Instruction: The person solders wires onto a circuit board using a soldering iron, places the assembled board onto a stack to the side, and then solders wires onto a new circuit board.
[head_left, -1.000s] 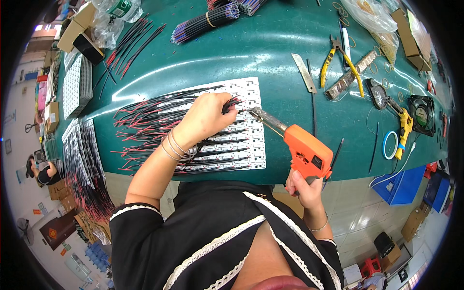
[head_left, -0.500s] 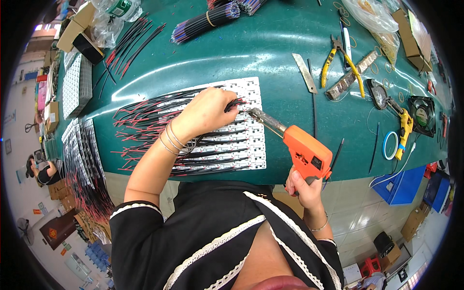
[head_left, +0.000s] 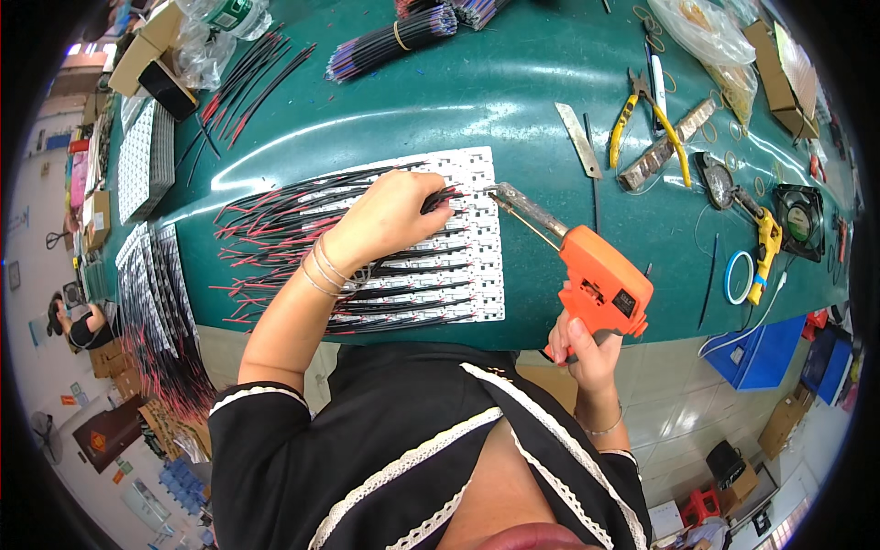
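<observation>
- Fingers (head_left: 429, 194) of the left hand (head_left: 385, 220) are curled and pinched closed on the ends of red and black wires (head_left: 275, 215), pressing them down onto the white panel of circuit strips (head_left: 467, 266); the grip looks meant to keep the wire ends steady on their pads.
- Right hand (head_left: 582, 353) is wrapped closed around the handle of the orange soldering gun (head_left: 600, 284), below the table edge, with a finger at the trigger area, so the tool can be aimed one-handed.
- Metal tip of the gun points up and left and ends just beside the left fingertips, at the top right corner of the panel. Whether it touches the board cannot be told.
- Panel lies flat on the green table (head_left: 513, 101), near the front edge and directly before the person, within easy reach of both hands. Wires already on it fan out to the left, clear of the working corner.
- Right of the work, well apart: yellow-handled pliers (head_left: 642, 115), a flat metal blade (head_left: 577, 137), a small black fan (head_left: 797, 220) and a blue ring of tape (head_left: 736, 277).
- Far side of the table holds a banded bundle of dark wires (head_left: 394, 41); more white panels (head_left: 147, 160) are stacked at the left.
- Another person (head_left: 78, 321) sits at the far left, uninvolved.
</observation>
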`<state>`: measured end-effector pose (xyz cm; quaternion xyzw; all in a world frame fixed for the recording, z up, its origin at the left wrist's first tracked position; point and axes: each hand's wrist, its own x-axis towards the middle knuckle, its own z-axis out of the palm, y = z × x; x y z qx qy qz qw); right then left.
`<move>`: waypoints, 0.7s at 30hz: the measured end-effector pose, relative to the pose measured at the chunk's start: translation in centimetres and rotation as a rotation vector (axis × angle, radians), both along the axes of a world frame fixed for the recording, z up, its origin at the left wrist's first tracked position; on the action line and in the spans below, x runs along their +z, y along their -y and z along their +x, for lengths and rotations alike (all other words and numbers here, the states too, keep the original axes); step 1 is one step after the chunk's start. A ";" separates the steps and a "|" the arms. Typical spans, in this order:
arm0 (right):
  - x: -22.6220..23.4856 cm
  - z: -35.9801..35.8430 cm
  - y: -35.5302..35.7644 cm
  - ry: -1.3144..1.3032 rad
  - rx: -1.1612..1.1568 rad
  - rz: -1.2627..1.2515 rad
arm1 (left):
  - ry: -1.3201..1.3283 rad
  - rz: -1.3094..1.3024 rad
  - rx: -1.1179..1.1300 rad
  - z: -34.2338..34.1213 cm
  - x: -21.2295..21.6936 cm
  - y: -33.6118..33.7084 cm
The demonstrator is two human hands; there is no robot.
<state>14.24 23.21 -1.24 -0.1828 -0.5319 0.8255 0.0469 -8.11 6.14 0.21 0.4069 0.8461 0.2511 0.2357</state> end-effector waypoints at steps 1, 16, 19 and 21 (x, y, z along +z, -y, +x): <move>0.0 -0.2 0.0 -0.001 -0.001 0.001 | -0.001 0.001 -0.001 0.0 -0.2 0.2; 0.1 -1.3 -0.1 -0.029 0.008 0.062 | 0.123 0.157 0.382 -0.2 0.0 0.3; 0.1 -1.3 0.0 -0.024 0.003 0.070 | 0.116 0.096 0.355 -0.1 0.2 0.1; -0.1 -1.1 0.1 -0.019 0.004 0.093 | 0.109 0.044 0.339 -0.1 0.1 0.0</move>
